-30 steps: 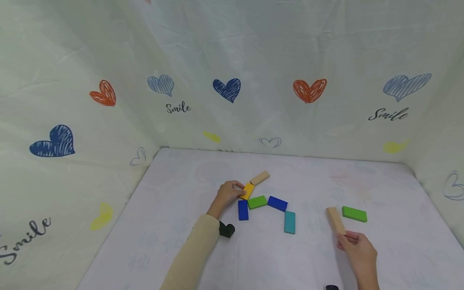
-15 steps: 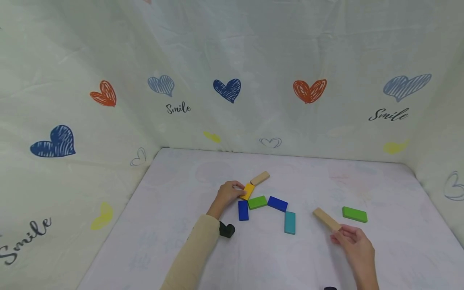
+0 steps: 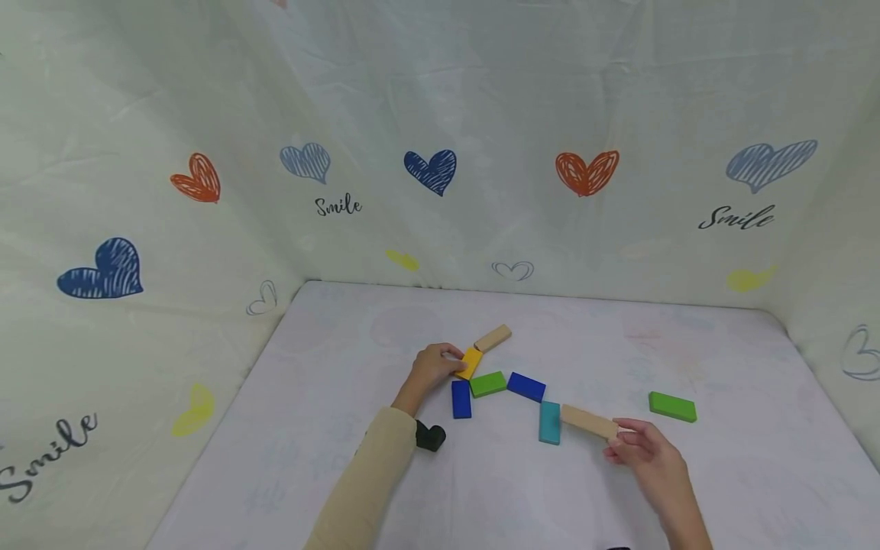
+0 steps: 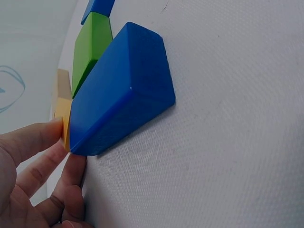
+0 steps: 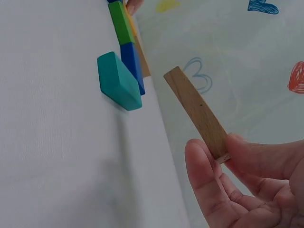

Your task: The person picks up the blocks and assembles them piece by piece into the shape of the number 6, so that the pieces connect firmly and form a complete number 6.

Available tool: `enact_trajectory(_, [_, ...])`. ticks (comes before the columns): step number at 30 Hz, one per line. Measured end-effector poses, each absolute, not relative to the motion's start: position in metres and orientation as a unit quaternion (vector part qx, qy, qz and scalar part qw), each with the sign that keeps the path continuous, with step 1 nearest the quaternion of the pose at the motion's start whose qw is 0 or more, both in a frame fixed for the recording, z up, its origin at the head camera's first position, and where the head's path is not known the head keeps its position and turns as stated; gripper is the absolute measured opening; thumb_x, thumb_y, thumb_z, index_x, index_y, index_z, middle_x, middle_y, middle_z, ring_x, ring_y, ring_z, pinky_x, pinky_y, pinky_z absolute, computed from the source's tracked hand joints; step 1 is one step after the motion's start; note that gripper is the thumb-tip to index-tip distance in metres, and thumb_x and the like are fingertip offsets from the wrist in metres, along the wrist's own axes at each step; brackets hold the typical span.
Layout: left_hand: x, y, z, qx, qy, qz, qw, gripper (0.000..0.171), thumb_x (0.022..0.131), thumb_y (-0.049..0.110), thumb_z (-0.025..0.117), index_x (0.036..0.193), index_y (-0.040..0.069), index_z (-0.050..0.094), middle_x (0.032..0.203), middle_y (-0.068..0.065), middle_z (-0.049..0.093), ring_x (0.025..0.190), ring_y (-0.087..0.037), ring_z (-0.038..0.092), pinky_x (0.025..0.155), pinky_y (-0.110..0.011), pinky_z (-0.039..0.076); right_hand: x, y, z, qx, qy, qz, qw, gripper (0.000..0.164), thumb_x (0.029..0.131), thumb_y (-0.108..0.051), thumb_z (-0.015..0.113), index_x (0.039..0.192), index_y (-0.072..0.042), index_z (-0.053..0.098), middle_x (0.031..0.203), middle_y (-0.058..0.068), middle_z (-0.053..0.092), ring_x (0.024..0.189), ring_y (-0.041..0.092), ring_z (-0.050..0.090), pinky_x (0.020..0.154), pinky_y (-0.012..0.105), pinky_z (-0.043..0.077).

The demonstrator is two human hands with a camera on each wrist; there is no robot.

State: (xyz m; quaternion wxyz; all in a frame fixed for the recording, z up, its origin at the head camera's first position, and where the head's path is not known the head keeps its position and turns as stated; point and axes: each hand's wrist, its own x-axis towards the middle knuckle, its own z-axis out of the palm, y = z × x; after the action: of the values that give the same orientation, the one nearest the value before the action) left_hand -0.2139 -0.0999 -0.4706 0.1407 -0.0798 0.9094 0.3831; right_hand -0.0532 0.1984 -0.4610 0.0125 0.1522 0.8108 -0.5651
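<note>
In the head view my left hand [image 3: 433, 367] holds the left side of a yellow wooden block [image 3: 470, 362], which lies on the table against a natural wood block [image 3: 493, 338]. Close below it lies a dark blue block [image 3: 461, 399], large in the left wrist view. A green block [image 3: 488, 383], a second dark blue block [image 3: 526, 386] and a teal block [image 3: 550, 422] carry the curve on to the right. My right hand [image 3: 649, 458] pinches one end of another natural wood block [image 5: 202, 111]. Its far end points left, close to the teal block in the head view.
A loose green block [image 3: 672, 406] lies on the white-covered table [image 3: 756, 489] to the right. A small black object [image 3: 431, 437] sits beside the left sleeve. Patterned sheeting [image 3: 509, 153] rises behind and at both sides.
My right hand has carried its wood block leftward to near the teal block, turning it from nearly upright in view to nearly sideways. The left hand stays at the yellow block.
</note>
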Motion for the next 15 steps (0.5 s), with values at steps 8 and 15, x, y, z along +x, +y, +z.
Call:
enact_trajectory(8, [-0.213, -0.099, -0.47, -0.082, 0.909, 0.385, 0.138, 0.02, 0.079, 0.025, 0.072, 0.095, 0.014, 0.07, 0.091, -0.006, 0.063, 0.081, -0.02, 0.052, 0.078, -0.036, 0.042, -0.055, 0.178, -0.453, 0.137, 0.827, -0.538, 0.09, 0.036, 0.089, -0.009, 0.059, 0.124, -0.003, 0.051, 0.09, 0.012, 0.067, 0.071, 0.011, 0.065, 0.069, 0.019, 0.05])
enact_trajectory(15, [-0.213, -0.099, -0.471, -0.083, 0.907, 0.39, 0.139, 0.02, 0.079, 0.025, 0.072, 0.095, 0.014, 0.07, 0.089, -0.005, 0.062, 0.08, -0.019, 0.051, 0.075, -0.034, 0.041, -0.055, 0.168, -0.46, 0.091, 0.822, -0.55, 0.115, 0.035, 0.088, -0.011, 0.062, 0.121, -0.003, 0.055, 0.08, 0.011, 0.065, 0.063, 0.014, 0.062, 0.064, 0.023, 0.051])
